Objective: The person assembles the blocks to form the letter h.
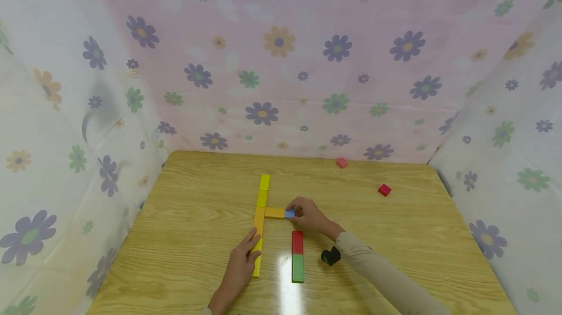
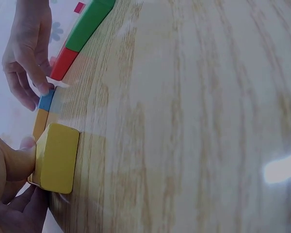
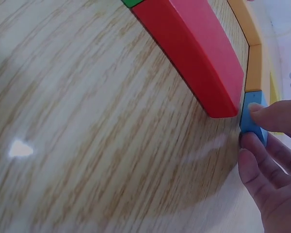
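Observation:
My right hand (image 1: pixel 309 215) pinches a small blue block (image 3: pixel 254 109) between thumb and fingers. That block sits against the end of an orange block (image 1: pixel 274 213), which juts sideways from a straight column of blocks. My left hand (image 1: pixel 239 261) holds the near yellow block (image 2: pixel 60 158) of the column, thumb on one side and fingers on the other. Above it in the column come another orange block (image 1: pixel 259 218) and two yellow blocks (image 1: pixel 263 190). A red block (image 1: pixel 297 242) and a green block (image 1: pixel 298 268) lie end to end, nearer me than the blue one.
A pink block (image 1: pixel 342 163) lies at the table's back edge and a dark red block (image 1: pixel 384 189) at the right. Beside my right sleeve (image 1: pixel 373 261) is a small black object (image 1: pixel 331 256). Flowered cloth (image 1: pixel 303 95) surrounds the wooden table (image 1: pixel 395 237).

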A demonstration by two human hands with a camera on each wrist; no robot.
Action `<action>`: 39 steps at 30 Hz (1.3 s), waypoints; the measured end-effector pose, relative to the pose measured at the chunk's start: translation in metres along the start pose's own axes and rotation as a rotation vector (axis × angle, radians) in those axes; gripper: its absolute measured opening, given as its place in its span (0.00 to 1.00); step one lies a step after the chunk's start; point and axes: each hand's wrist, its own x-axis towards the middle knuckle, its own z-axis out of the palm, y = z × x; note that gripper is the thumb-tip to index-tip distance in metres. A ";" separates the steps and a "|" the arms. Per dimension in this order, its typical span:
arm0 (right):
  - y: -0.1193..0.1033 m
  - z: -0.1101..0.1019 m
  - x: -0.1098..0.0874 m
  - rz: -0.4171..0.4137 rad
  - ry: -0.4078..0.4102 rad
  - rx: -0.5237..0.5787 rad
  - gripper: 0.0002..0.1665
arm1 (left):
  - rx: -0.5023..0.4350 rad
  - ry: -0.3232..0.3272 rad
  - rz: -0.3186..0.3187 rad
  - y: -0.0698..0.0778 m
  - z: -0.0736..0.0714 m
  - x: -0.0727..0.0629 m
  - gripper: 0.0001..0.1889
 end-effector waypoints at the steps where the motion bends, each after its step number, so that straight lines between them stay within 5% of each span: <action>1: 0.000 0.000 0.000 0.002 -0.001 -0.003 0.12 | 0.002 0.001 0.006 0.000 0.000 0.000 0.24; 22: -0.006 -0.040 -0.020 0.044 0.033 -0.057 0.15 | -0.008 -0.018 -0.044 0.001 -0.001 -0.001 0.23; 29: -0.001 -0.057 -0.034 0.056 0.054 -0.093 0.15 | 0.025 0.005 0.005 0.001 0.000 -0.002 0.23; 39: 0.005 -0.079 -0.053 0.060 0.086 -0.127 0.15 | 0.036 0.004 -0.003 0.002 0.000 -0.001 0.23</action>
